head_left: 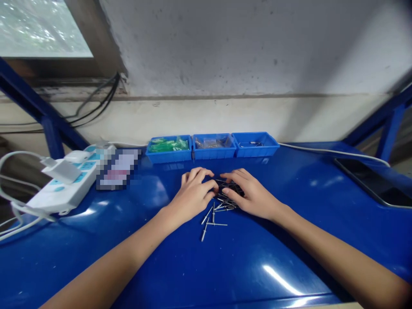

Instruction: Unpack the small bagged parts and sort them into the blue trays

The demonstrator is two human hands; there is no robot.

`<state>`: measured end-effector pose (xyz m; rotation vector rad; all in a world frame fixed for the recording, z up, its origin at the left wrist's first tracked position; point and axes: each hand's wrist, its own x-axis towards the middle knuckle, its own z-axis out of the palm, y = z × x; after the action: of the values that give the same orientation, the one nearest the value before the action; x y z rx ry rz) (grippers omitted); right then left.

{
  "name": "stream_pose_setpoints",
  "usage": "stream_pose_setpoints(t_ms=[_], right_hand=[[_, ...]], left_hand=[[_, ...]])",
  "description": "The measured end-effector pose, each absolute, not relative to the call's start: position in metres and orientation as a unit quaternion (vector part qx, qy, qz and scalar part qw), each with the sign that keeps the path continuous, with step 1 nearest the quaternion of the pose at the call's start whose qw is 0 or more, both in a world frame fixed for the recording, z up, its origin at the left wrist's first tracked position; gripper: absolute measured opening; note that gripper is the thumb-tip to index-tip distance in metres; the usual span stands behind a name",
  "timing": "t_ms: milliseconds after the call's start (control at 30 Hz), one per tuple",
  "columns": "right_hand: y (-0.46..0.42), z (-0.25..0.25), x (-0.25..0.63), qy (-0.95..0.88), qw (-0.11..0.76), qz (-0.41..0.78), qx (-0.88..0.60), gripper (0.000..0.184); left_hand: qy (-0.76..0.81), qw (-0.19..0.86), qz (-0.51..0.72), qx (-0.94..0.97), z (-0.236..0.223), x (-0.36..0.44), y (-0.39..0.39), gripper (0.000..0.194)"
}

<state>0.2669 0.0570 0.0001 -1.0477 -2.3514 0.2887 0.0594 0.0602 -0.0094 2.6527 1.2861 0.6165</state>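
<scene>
A pile of metal blind rivets [225, 205] with thin stems lies on the blue tabletop between my two hands. My left hand [193, 195] is at the pile's left edge, its fingers curved and apart. Over the right side of the pile, my right hand [252, 193] has its fingers spread and bent, covering part of the rivets. Neither hand visibly holds a rivet, though some fingertips are close against the pile. A few loose rivets [204, 230] have spread out on the near side, below my left hand.
Three blue bins stand behind the hands: one with green packets [169, 144], one with a clear bag [214, 141], one with a few metal pieces [255, 143]. A white power strip [69, 180] with plugs and a blurred-out object [118, 169] lie left. A dark phone [373, 180] lies right.
</scene>
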Motion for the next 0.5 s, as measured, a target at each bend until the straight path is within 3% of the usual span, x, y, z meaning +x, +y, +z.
stream_pose_setpoints(t_ms=[167, 367, 500], right_hand=[[0.054, 0.001, 0.267, -0.889, 0.278, 0.104, -0.350, 0.027], [0.053, 0.001, 0.266, -0.909, 0.265, 0.011, -0.322, 0.016], [0.050, 0.001, 0.263, -0.910, 0.250, -0.025, -0.331, 0.019]], left_hand=[[0.434, 0.131, 0.246, 0.857, -0.007, 0.055, 0.048, 0.009], [0.449, 0.211, 0.302, 0.814, -0.004, 0.055, 0.042, 0.015], [0.463, 0.199, 0.327, 0.799, -0.007, 0.056, 0.042, 0.019]])
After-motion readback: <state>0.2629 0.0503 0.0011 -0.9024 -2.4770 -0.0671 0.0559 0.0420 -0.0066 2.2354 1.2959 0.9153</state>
